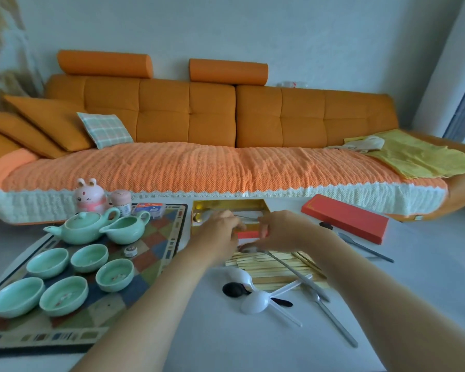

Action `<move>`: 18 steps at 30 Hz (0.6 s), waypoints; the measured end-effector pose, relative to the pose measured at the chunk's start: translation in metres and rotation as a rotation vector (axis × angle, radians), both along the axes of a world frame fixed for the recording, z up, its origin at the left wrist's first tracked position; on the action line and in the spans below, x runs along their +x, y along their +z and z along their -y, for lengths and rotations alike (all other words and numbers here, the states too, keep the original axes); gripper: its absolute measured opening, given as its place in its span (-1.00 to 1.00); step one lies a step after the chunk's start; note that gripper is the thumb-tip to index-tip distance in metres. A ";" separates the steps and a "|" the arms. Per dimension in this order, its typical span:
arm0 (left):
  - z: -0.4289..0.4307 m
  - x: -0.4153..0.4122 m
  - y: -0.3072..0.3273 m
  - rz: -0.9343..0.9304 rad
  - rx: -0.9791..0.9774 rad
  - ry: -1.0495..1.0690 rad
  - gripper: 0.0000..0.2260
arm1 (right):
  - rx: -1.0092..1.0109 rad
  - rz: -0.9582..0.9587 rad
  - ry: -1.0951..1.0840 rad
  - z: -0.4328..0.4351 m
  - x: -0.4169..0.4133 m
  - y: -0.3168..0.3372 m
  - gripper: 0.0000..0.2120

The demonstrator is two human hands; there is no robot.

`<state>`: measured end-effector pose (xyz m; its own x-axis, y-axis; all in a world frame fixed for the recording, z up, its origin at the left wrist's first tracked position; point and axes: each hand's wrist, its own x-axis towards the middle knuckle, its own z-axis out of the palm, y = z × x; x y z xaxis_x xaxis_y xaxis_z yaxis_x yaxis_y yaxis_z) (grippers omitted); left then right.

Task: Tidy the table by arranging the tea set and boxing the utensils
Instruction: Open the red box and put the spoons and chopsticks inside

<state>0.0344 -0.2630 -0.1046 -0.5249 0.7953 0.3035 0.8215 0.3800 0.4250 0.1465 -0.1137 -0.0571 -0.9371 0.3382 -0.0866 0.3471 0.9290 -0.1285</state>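
Observation:
An open gold-lined box (227,204) sits at the table's middle back, with a spoon inside. Both hands meet over its front half. My left hand (220,232) and my right hand (282,230) pinch the two ends of a small red-orange piece (249,234) over the box. A celadon teapot (82,226), a pitcher (126,228) and several green cups (89,257) stand on a patterned mat (156,251) at left. Wooden chopsticks (274,267), white plastic spoons (255,302), a black spoon (235,289) and metal utensils (333,318) lie in front of the box.
The red box lid (345,218) lies at right, with another metal utensil (365,248) beside it. A pink rabbit figure (89,196), a small jar (121,201) and a blue-white packet (148,209) stand behind the teapot. An orange sofa (212,116) runs behind the table.

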 end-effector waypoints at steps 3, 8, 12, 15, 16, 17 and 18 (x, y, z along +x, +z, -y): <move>-0.004 0.015 -0.003 0.033 -0.114 -0.046 -0.68 | 0.107 0.132 -0.027 -0.002 0.013 -0.002 -0.59; -0.009 0.027 -0.005 0.012 -0.123 -0.068 -0.65 | 0.044 0.171 -0.020 -0.008 0.019 -0.017 -0.70; -0.010 0.025 0.003 -0.021 -0.089 -0.067 -0.63 | -0.116 0.038 -0.005 -0.018 0.026 -0.013 -0.82; -0.009 0.019 0.012 0.079 -0.071 -0.083 -0.60 | -0.214 -0.117 0.019 -0.023 0.030 -0.003 -0.86; -0.009 0.016 0.014 0.141 -0.081 -0.088 -0.60 | -0.249 -0.165 0.020 -0.024 0.030 0.000 -0.85; -0.008 0.012 0.016 0.206 -0.084 -0.092 -0.61 | -0.292 -0.211 0.023 -0.024 0.029 0.002 -0.83; -0.007 0.008 0.017 0.254 -0.080 -0.090 -0.63 | -0.322 -0.247 0.029 -0.024 0.027 0.003 -0.80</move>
<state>0.0427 -0.2563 -0.0872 -0.5024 0.8581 0.1058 0.7243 0.3508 0.5936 0.1737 -0.0902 -0.0539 -0.9516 0.3038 0.0453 0.2436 0.8363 -0.4911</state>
